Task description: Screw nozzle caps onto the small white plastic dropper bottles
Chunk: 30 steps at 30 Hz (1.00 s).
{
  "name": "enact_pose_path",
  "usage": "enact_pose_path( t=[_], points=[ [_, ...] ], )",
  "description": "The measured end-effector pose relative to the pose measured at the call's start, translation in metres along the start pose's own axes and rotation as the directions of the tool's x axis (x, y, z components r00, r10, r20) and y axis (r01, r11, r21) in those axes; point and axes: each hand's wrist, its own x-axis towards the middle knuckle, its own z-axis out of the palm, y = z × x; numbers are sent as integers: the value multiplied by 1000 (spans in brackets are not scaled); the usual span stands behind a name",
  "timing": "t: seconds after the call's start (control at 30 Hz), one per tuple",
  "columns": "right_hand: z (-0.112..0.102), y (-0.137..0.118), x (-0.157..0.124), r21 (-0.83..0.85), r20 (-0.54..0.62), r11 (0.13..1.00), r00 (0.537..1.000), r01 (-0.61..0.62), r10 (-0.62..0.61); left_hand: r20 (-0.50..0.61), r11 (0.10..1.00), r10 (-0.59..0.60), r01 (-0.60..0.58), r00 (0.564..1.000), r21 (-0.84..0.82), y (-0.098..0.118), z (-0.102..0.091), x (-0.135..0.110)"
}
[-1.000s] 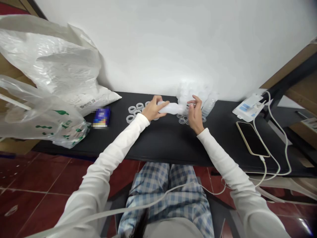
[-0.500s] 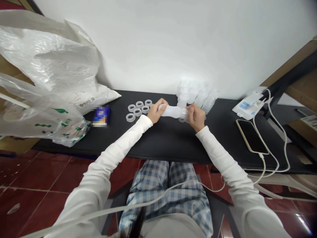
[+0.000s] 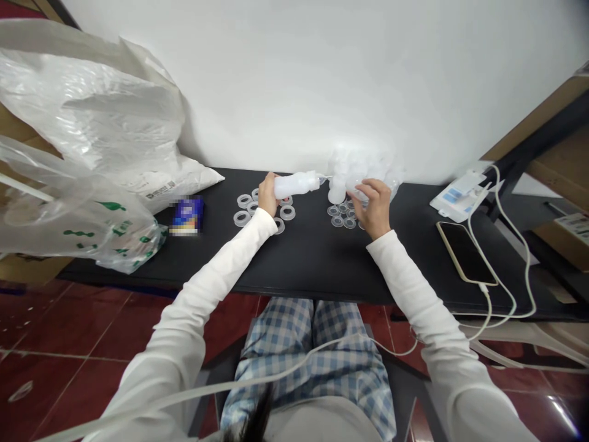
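Left hand (image 3: 267,195) grips a white bottle (image 3: 297,183); right hand (image 3: 375,207) curls near small discs (image 3: 337,221), its hold unclear.

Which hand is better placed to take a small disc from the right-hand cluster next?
Right, I'd judge: the right hand is beside the small discs, though whether it holds anything is unclear. The left hand is occupied with the white bottle, farther from them.

bottle (image 3: 296,184): smooth plastic | trousers (image 3: 276,350): matt cloth | floor tiles (image 3: 96,325): glossy
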Motion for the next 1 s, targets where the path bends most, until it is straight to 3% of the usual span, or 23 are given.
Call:
enact_pose_path(
  t=[0.2, 0.33, 0.63, 0.83, 1.0],
  points=[
    [-10, 25, 4, -24, -234, 978, 952, -208, 196, -3, 998, -27, 27, 1000, -54, -1, 0, -1],
    [-23, 41, 6, -139, -296, 926, 907, -350, 299, 3, 996, -36, 36, 999, -81, -1, -1, 0],
    [-25, 61, 1, -372, -44, 853, 924, -367, 379, 20, 992, -78, 80, 997, -96, -4, -2, 3],
    [-24, 59, 3, -366, -20, 844, 910, -391, 413, 26, 994, -88, 90, 996, -70, -3, -1, 1],
    [-30, 50, 6, -377, 104, 868, 916, -325, 388, 42, 992, -98, 101, 994, -71, -5, -2, 1]
  ],
)
